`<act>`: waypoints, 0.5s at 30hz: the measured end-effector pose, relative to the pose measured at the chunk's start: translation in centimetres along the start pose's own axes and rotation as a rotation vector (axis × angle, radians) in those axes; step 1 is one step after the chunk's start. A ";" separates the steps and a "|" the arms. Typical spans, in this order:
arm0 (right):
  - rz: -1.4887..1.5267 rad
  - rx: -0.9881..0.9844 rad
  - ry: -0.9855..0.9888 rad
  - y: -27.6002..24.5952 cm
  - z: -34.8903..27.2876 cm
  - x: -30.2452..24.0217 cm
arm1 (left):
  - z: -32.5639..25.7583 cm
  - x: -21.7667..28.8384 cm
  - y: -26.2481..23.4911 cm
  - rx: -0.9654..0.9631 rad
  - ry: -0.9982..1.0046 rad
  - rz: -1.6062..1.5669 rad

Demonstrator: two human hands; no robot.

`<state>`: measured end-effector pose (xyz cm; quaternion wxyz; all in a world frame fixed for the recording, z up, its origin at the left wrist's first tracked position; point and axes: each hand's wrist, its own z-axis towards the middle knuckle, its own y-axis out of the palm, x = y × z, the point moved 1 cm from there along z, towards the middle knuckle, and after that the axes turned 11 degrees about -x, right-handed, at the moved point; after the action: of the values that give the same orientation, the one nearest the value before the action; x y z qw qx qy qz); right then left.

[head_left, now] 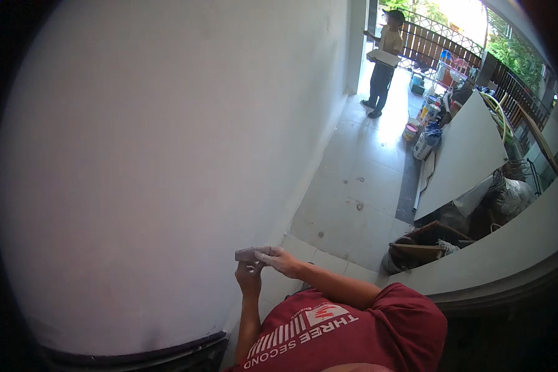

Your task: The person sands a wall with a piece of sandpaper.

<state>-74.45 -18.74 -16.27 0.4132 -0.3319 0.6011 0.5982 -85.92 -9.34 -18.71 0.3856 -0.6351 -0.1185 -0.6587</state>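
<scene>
In front of my chest, close to the white wall (136,155), both hands are on a small grey sanding block (246,254). It looks flat and oblong, perhaps wrapped in sandpaper; its fine detail is too small to make out. My left hand (249,279) grips it from below with bent fingers. From the right, my right hand (282,261) pinches its near end, and pale dust coats those fingers. The block's left end sticks out past both hands and appears apart from the wall.
Farther along the tiled floor (347,204), a person (384,62) stands by the wall holding a pale board. Paint buckets (410,129), a large leaning panel (465,155) and a wooden box (424,248) line the right side. A dark edge (136,358) runs below the wall.
</scene>
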 end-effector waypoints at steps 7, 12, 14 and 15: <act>-0.066 0.061 -0.049 -3.3 -1.9 1.2 | 1.0 -1.1 1.9 -0.217 -0.123 0.090; -0.263 0.312 -0.101 -4.6 -4.3 2.3 | 0.8 -2.0 3.5 -0.575 -0.290 -0.616; -0.362 0.375 -0.098 -4.9 -5.1 2.4 | 0.8 -2.0 4.1 -0.617 -0.337 -0.869; -0.456 0.397 -0.078 -5.0 -5.5 2.4 | 0.9 -2.1 4.4 -0.607 -0.376 -0.937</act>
<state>-71.60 -24.25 -20.99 0.6165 -0.3477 0.5998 0.3731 -82.60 -10.96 -21.97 -0.1730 -0.7028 -0.2590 -0.6395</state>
